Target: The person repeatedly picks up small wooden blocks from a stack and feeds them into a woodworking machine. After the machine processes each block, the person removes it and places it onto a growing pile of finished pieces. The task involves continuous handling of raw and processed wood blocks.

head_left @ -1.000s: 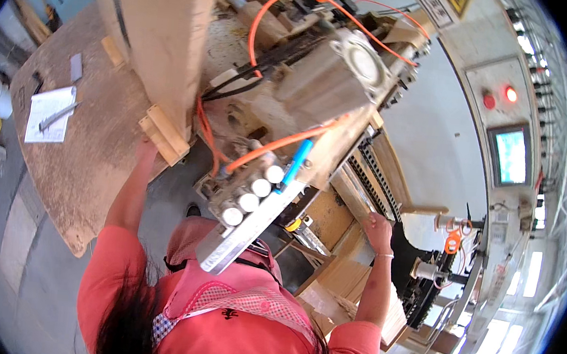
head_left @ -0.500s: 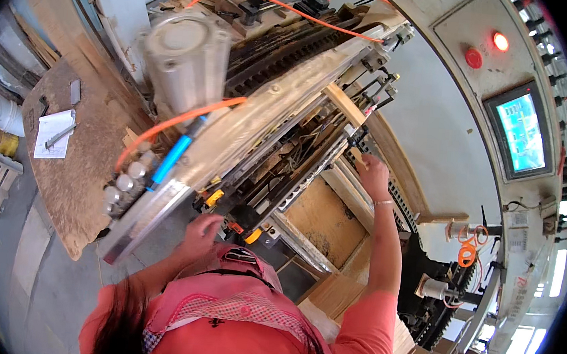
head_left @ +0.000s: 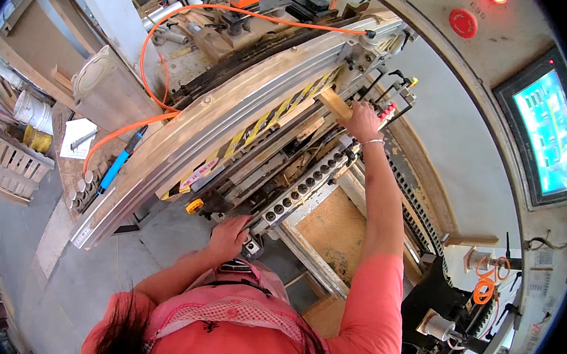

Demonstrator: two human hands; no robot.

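My right hand [head_left: 362, 122] reaches far forward over the machine. Its fingers close on the near end of a short, pale wooden block [head_left: 336, 104], which lies across the machine's rails. Low at the front, my left hand [head_left: 229, 237] rests by the near end of a metal bar with a row of round dark holes [head_left: 299, 188], its fingers stretched out and holding nothing I can see. Between the hands, long rails and wood strips run away from me.
A long beam [head_left: 201, 112] with an orange hose crosses at left. At right stand a control panel with a lit screen [head_left: 549, 126] and a red button [head_left: 463, 23]. A dark chain track [head_left: 421, 219] curves past my right arm. A wooden panel [head_left: 333, 228] lies below it.
My right hand has moved farther forward and left, onto the wooden block. The left hand has shifted right to the bar's end. The upper beam appears lower and flatter as the view shifts.
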